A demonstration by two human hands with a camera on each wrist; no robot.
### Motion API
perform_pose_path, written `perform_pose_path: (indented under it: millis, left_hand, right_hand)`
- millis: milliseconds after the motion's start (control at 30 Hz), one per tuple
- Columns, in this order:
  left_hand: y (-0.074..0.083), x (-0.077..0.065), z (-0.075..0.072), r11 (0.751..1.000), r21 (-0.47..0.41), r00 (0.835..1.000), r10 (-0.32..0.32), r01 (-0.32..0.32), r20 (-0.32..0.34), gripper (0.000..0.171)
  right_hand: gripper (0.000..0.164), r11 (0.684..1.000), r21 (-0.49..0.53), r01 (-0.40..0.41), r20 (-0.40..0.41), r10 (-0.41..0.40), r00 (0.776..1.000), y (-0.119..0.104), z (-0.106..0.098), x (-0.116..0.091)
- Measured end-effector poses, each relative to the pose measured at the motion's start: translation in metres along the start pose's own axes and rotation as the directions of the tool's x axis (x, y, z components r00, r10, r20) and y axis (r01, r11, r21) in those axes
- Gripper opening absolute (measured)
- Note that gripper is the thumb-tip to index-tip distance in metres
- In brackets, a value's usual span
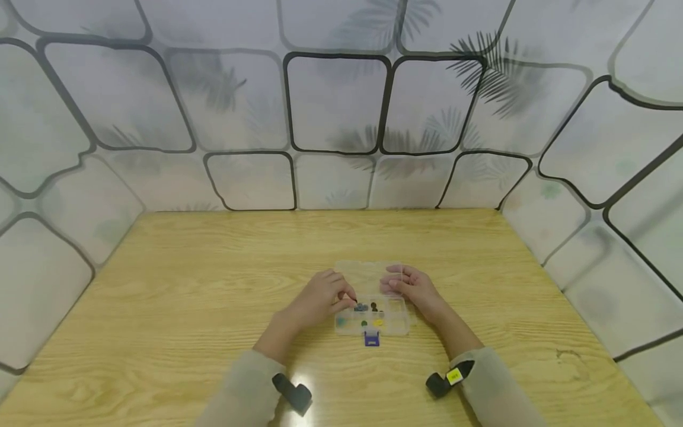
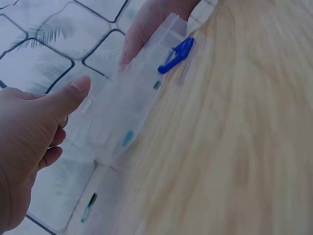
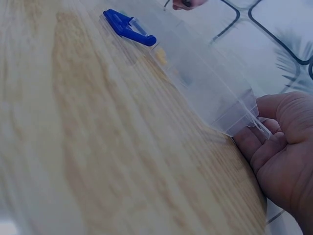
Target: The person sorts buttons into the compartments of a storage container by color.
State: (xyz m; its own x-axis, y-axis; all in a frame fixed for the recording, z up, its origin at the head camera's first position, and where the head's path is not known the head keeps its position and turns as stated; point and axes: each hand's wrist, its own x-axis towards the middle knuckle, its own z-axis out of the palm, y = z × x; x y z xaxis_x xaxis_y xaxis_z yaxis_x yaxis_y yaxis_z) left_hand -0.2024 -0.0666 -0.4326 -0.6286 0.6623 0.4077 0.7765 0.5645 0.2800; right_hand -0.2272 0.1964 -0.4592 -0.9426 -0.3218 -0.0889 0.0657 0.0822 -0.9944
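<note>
A clear plastic compartment box (image 1: 396, 323) with a blue latch (image 1: 372, 339) lies with its lid (image 1: 365, 276) raised at the far side. Small pieces sit in its compartments: grey-blue ones (image 1: 361, 308), dark ones (image 1: 374, 306), yellow ones (image 1: 378, 322) and green ones (image 1: 364, 324). Over the left compartments my left hand (image 1: 322, 296) pinches a small dark piece (image 3: 186, 3) between thumb and fingertips. My right hand (image 1: 418, 290) grips the right end of the box at the lid side, its thumb and fingers round the clear edge (image 3: 252, 115).
The box stands on a wood-grain table (image 1: 213, 255). Behind and at both sides rises a pale cloth (image 1: 336, 101) with dark outlines and leaf prints. Each sleeve carries a dark strapped device, the left one (image 1: 292, 394) and the right one (image 1: 450, 379).
</note>
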Motion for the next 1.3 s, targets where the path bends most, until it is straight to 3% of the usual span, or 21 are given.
perform_pose_path:
  millis: [433,667,833,933,1167,1300]
  left_hand:
    - [0.020,0.033,0.010,1.000,0.010,0.999,0.018,-0.018,0.028,0.016]
    - [0.023,0.041,0.014,0.998,0.059,0.995,-0.021,0.015,0.097,0.021]
    - [0.025,0.043,0.017,0.996,0.092,0.994,-0.023,0.013,0.110,0.023]
    - [0.025,0.042,0.018,0.994,0.113,0.996,-0.001,-0.009,0.091,0.025]
    - [0.021,0.035,0.012,0.998,0.062,0.999,0.036,-0.034,-0.036,0.018]
    - [0.014,0.027,0.009,0.996,0.070,0.993,0.055,-0.048,-0.106,0.014]
  right_hand:
    - [0.047,1.000,-0.005,0.024,0.022,-0.024,0.999,0.000,0.000,0.000]
    - [0.047,0.999,-0.018,0.028,0.026,-0.027,0.999,0.000,-0.001,-0.001]
    - [0.048,0.999,-0.021,0.030,0.028,-0.029,0.999,0.001,-0.001,-0.001]
    - [0.048,0.999,-0.016,0.036,0.027,-0.036,0.999,0.003,-0.002,-0.001]
    - [0.044,0.994,-0.009,0.105,0.049,-0.105,0.993,0.005,-0.003,0.000]
    - [0.047,0.998,0.008,0.067,0.041,-0.067,0.997,0.003,-0.002,0.000]
